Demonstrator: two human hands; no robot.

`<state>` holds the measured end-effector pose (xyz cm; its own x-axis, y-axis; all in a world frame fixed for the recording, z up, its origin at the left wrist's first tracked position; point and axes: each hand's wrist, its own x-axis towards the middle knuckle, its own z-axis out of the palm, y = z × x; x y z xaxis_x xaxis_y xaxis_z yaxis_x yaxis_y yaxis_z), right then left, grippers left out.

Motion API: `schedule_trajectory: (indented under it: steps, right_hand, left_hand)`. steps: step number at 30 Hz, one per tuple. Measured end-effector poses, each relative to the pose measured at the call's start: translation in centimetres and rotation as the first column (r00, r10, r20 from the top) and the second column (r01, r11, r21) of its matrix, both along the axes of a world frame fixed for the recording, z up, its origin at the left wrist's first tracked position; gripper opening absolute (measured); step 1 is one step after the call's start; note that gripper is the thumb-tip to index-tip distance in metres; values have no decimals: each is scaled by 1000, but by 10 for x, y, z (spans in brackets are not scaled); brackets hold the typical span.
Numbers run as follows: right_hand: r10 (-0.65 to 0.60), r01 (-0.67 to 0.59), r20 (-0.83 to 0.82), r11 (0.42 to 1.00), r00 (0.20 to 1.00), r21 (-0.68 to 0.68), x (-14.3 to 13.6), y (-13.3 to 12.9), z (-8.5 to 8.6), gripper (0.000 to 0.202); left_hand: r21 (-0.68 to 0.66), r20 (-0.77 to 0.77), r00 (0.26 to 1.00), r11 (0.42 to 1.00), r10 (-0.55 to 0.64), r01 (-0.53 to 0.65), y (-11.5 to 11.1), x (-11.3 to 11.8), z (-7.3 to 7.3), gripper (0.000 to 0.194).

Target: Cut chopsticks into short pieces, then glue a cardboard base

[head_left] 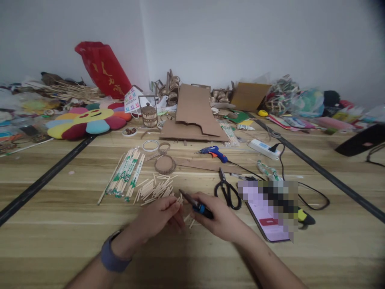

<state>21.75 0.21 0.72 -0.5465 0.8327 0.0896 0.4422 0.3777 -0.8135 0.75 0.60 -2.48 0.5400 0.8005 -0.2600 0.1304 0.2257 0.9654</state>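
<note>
at ten o'clock from the hands, a flower cushion (93, 117) lies farthest off on the tabletop (60, 237); nearer, on that same bearing, come wrapped sticks (126, 172) and then a loose heap of short sticks (148, 188). a round brown piece (165, 164) sits at eleven. the left hand (164, 214) has its grip pinched around a short stick (179, 200), just beside the heap. the right hand's (215, 216) grip is closed around pliers (194, 203), their tips pointing toward ten, near that stick. at one o'clock lies a glue gun (213, 152), at two scissors (222, 182), at three a phone (260, 208).
</note>
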Motion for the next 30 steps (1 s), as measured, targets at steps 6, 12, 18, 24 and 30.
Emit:
schedule_trajectory:
  steps: [6,12,18,24,30]
  right_hand:
    - [7,-6,17,999,1000,-43,-7,-7,-7,46]
    - [-54,55,70,998,996,-18,-11,-7,-10,47]
    - [-23,23,31,999,999,-25,-12,-7,-12,52]
    - [29,-30,-61,999,998,-19,-11,-6,-14,55]
    - [-143,173,-128,950,981,262,-15,-5,-15,48]
  left_hand:
    - [178,-147,989,983,-18,45,-5,8,8,41]
    - [151,-177,984,988,-6,33,-8,9,8,37]
    - [-37,-34,998,998,-51,50,-13,11,-1,32]
    - [-165,131,985,977,-115,136,-10,9,-3,46]
    - [-232,150,983,971,102,-65,-7,11,3,48]
